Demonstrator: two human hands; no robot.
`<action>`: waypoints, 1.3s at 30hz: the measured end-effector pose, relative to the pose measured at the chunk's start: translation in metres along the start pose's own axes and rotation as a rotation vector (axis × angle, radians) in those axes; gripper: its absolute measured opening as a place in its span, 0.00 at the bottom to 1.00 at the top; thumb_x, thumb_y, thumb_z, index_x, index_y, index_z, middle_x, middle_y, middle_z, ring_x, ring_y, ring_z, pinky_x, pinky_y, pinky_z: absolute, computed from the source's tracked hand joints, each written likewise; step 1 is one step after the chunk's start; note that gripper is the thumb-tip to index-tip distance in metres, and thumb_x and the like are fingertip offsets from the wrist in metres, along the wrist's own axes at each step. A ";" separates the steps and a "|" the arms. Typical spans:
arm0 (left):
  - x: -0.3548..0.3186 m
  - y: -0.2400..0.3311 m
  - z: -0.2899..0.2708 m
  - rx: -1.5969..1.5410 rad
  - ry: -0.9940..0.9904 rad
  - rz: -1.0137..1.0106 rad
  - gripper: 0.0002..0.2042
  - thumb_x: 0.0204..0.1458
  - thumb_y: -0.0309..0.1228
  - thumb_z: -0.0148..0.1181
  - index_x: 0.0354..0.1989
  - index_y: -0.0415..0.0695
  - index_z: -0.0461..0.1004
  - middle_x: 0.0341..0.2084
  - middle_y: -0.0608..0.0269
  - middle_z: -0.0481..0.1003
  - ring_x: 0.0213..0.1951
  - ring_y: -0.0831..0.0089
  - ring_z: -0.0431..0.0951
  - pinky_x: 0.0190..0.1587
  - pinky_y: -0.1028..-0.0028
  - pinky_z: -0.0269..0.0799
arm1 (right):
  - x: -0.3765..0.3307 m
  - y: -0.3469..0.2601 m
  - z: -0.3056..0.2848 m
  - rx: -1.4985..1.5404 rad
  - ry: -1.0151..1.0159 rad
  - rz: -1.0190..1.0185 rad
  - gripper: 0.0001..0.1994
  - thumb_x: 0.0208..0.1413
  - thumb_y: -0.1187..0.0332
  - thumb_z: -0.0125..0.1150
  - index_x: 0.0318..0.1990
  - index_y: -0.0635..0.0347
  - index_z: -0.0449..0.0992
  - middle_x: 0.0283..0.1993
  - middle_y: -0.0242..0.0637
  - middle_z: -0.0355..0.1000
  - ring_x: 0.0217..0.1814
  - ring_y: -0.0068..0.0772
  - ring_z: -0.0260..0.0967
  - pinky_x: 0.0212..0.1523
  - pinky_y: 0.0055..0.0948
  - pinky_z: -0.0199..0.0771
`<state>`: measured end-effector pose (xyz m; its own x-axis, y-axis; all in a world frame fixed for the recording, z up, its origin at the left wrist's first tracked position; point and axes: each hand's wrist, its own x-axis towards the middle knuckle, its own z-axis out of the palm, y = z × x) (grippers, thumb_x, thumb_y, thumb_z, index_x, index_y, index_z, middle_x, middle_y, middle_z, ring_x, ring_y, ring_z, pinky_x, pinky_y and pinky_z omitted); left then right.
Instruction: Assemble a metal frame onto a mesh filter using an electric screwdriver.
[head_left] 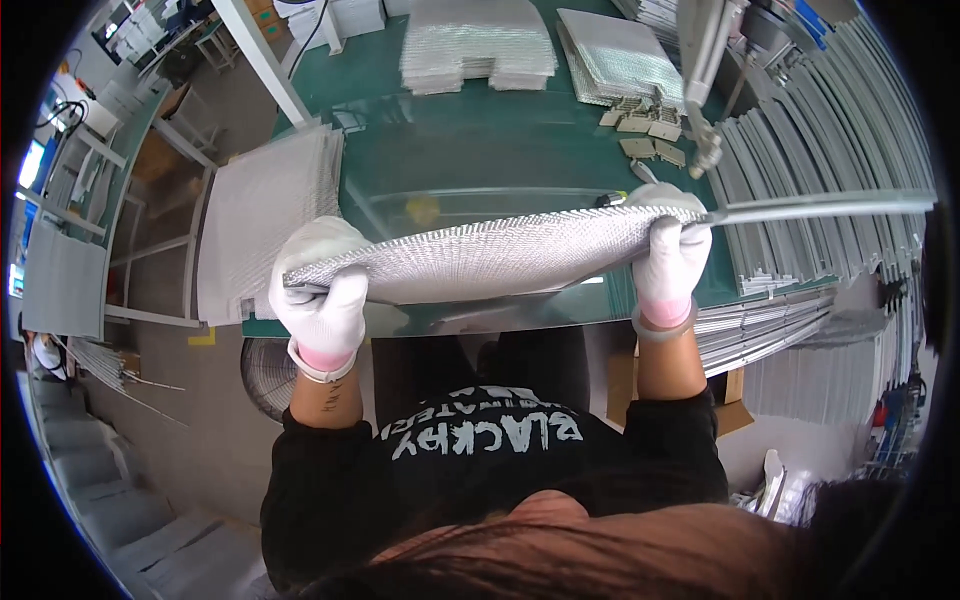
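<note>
Across my front, above the near edge of the green table (400,150), I hold a silvery, finely textured mesh sheet (500,255), its upper edge bowed slightly upward. My white-gloved left hand (320,280) is closed on its left end, thumb on the near face. At the other end my right hand (672,250), also gloved, pinches the sheet's corner. From beside the right hand a long grey metal strip (820,208) reaches out to the right; I cannot tell whether it is joined to the sheet. A small black-and-yellow tool (610,200) lies just behind the sheet.
Pale mesh sheets (265,220) are piled at the table's left. Farther back stand a silvery notched stack (478,45), another stack (620,55) and small beige metal pieces (640,120). Many grey metal strips (830,150) crowd the right. Below are a fan (266,375) and cardboard box (735,418).
</note>
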<state>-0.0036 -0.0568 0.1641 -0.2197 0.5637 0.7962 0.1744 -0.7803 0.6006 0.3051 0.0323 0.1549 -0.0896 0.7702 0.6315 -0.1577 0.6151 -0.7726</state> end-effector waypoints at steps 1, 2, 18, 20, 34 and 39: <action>0.000 0.000 -0.001 0.006 0.002 -0.002 0.06 0.46 0.20 0.61 0.33 0.37 0.72 0.28 0.56 0.75 0.32 0.65 0.74 0.39 0.68 0.70 | -0.001 -0.003 0.001 -0.001 -0.012 -0.011 0.16 0.60 0.57 0.59 0.38 0.65 0.72 0.34 0.43 0.71 0.37 0.35 0.68 0.40 0.31 0.68; 0.000 -0.001 -0.003 0.015 0.006 -0.063 0.06 0.47 0.21 0.62 0.33 0.37 0.72 0.28 0.56 0.75 0.32 0.66 0.74 0.39 0.67 0.70 | -0.001 -0.003 0.002 0.004 -0.015 -0.009 0.16 0.60 0.57 0.59 0.38 0.65 0.72 0.34 0.43 0.71 0.37 0.35 0.68 0.40 0.31 0.68; -0.067 -0.025 -0.039 0.083 -1.075 -0.243 0.18 0.48 0.35 0.59 0.47 0.41 0.73 0.45 0.54 0.74 0.49 0.54 0.74 0.53 0.60 0.69 | -0.058 -0.049 -0.030 0.235 -0.676 -0.311 0.14 0.56 0.62 0.57 0.25 0.65 0.75 0.30 0.42 0.76 0.33 0.38 0.73 0.33 0.35 0.74; -0.075 -0.045 -0.042 0.235 -1.121 -0.201 0.20 0.47 0.36 0.60 0.50 0.44 0.72 0.44 0.54 0.74 0.48 0.55 0.74 0.54 0.60 0.68 | -0.070 -0.061 -0.026 0.201 -0.604 -0.249 0.15 0.56 0.61 0.57 0.25 0.64 0.75 0.32 0.42 0.76 0.34 0.38 0.73 0.34 0.35 0.74; -0.158 -0.096 -0.055 0.475 -0.354 -0.746 0.17 0.45 0.26 0.64 0.44 0.35 0.71 0.34 0.56 0.75 0.37 0.64 0.76 0.44 0.70 0.72 | -0.041 -0.032 0.006 0.027 -0.037 -0.110 0.14 0.60 0.61 0.58 0.28 0.62 0.68 0.27 0.35 0.66 0.26 0.28 0.64 0.28 0.27 0.67; -0.153 -0.084 0.000 0.488 0.059 -0.627 0.29 0.38 0.30 0.74 0.48 0.34 0.67 0.40 0.50 0.77 0.43 0.59 0.78 0.48 0.67 0.72 | 0.003 0.005 0.008 -0.144 0.273 0.180 0.12 0.57 0.73 0.58 0.23 0.57 0.63 0.22 0.22 0.59 0.25 0.13 0.51 0.26 0.18 0.54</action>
<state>0.0158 -0.0769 -0.0083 -0.4640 0.8328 0.3018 0.3991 -0.1076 0.9106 0.2963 0.0360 0.1532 0.1659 0.8733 0.4581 -0.0210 0.4676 -0.8837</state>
